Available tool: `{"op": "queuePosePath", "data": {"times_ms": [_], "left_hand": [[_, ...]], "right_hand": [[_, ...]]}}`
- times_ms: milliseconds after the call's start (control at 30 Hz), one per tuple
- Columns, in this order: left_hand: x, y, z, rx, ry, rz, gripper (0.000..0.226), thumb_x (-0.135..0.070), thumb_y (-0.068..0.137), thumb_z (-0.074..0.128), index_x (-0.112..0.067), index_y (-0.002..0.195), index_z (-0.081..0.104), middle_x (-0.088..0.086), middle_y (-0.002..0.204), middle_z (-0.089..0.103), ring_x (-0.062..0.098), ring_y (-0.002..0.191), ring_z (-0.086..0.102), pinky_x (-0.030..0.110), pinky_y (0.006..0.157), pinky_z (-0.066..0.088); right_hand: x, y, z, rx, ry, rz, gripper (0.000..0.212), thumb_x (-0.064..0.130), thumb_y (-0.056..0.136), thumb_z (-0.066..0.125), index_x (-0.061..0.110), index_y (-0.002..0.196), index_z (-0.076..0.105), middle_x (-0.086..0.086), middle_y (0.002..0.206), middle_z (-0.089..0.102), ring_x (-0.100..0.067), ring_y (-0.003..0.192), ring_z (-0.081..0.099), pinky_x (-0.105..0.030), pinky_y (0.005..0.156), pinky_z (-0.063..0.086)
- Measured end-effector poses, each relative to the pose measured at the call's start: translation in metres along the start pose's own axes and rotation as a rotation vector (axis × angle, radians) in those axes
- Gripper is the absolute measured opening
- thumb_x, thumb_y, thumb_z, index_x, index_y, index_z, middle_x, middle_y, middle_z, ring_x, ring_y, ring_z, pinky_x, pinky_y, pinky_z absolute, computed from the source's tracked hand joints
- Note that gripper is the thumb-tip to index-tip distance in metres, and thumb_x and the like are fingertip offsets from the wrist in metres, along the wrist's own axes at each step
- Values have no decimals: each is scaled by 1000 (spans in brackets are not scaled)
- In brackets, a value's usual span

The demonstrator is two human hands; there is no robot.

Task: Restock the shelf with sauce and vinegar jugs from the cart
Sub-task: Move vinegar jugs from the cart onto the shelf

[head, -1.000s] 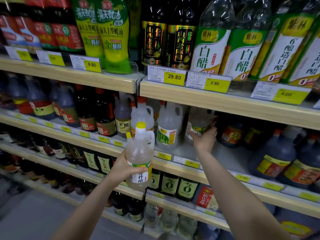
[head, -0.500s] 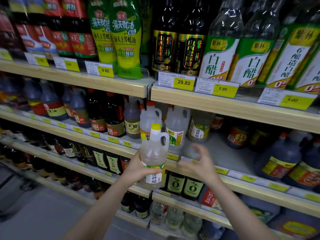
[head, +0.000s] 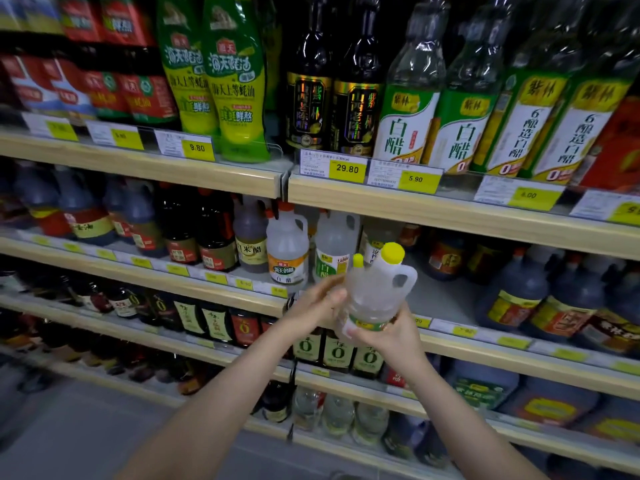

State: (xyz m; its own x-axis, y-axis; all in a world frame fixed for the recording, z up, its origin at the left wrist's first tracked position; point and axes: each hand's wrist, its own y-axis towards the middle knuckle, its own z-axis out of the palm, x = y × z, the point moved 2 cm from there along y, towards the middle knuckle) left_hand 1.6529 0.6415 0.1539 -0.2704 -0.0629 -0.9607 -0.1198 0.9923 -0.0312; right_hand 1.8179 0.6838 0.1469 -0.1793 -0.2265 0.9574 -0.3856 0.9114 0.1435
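Before the second wooden shelf (head: 485, 220), I am holding a clear plastic vinegar jug with a yellow cap (head: 379, 292), tilted right. My right hand (head: 391, 336) is gripping its labelled base; my left hand (head: 317, 304) is pressing its side, fingers seemingly curled, though blurred. White vinegar jugs (head: 287, 251) are standing just behind.

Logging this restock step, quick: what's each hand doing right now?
Left hand: fingers against the side of the clear yellow-capped jug; whether it grips cannot be told.
Right hand: holds the jug's lower part, by the label.
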Motion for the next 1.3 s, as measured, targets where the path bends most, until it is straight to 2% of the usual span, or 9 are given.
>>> {"op": "queuePosePath", "data": {"times_ms": [133, 267, 500, 800, 967, 1067, 1133, 1200, 1300], "left_hand": [[31, 10, -16, -86, 434, -62, 72, -67, 88, 31, -18, 140, 39, 4, 145, 40, 20, 134, 35, 34, 108, 29], [54, 13, -14, -74, 763, 81, 82, -68, 79, 15, -14, 135, 43, 5, 139, 43, 22, 130, 34, 33, 108, 26], [65, 18, -10, -185, 770, 163, 70, -61, 84, 26, -15, 133, 46, 1, 131, 47, 17, 123, 37, 29, 105, 28], [59, 1, -14, -204, 686, 171, 61, -55, 90, 40, -20, 139, 38, -3, 143, 38, 11, 133, 30, 34, 109, 30], [85, -86, -48, -339, 483, -83, 66, -49, 92, 46, -31, 148, 16, -8, 148, 30, 12, 131, 39, 29, 101, 39], [106, -153, -75, -417, 481, -173, 63, -48, 91, 49, -25, 145, 27, -6, 136, 44, 12, 120, 49, 31, 92, 48], [118, -189, -88, -446, 439, -201, 59, -51, 87, 51, -22, 137, 39, -3, 122, 52, 13, 108, 56, 31, 82, 51], [129, -226, -102, -461, 397, -235, 50, -43, 87, 54, -16, 128, 49, -5, 108, 57, 5, 93, 60, 16, 72, 48], [138, -274, -123, -490, 386, -296, 41, -39, 87, 52, -12, 118, 56, -17, 89, 56, -9, 78, 57, 6, 62, 41]], "right_hand": [[9, 34, -15, -99, -127, -58, 76, 33, 54, 88, 29, 117, 45, 10, 110, 60, -3, 100, 57, -22, 78, 48], [-5, 66, -19, -119, -181, -25, 77, 50, 49, 84, 34, 113, 45, 7, 112, 61, -14, 103, 58, -35, 79, 52], [-33, 100, -19, -52, -157, 98, 77, 20, 57, 88, 17, 121, 44, 5, 103, 57, -16, 96, 56, -29, 78, 45], [-41, 107, -23, 49, -192, 177, 99, 39, 44, 89, 20, 127, 40, -3, 123, 58, -22, 110, 58, -40, 89, 51], [-32, 48, -9, -79, -521, 61, 108, 35, 61, 85, 14, 145, 21, -10, 147, 31, -28, 134, 30, -41, 107, 33], [-25, 2, 16, -100, -672, -21, 96, 38, 72, 76, 8, 145, 21, -16, 146, 29, -32, 135, 26, -44, 110, 29], [-20, -24, 43, 5, -674, -15, 84, 36, 79, 71, 9, 143, 24, -15, 146, 32, -32, 134, 28, -45, 109, 33], [-12, -49, 82, 156, -658, -4, 72, 34, 83, 67, 10, 142, 31, -13, 143, 37, -32, 129, 39, -43, 104, 39], [2, -83, 148, 452, -625, -14, 51, 30, 86, 64, 12, 131, 48, -6, 134, 51, -25, 125, 46, -28, 102, 37]]}}
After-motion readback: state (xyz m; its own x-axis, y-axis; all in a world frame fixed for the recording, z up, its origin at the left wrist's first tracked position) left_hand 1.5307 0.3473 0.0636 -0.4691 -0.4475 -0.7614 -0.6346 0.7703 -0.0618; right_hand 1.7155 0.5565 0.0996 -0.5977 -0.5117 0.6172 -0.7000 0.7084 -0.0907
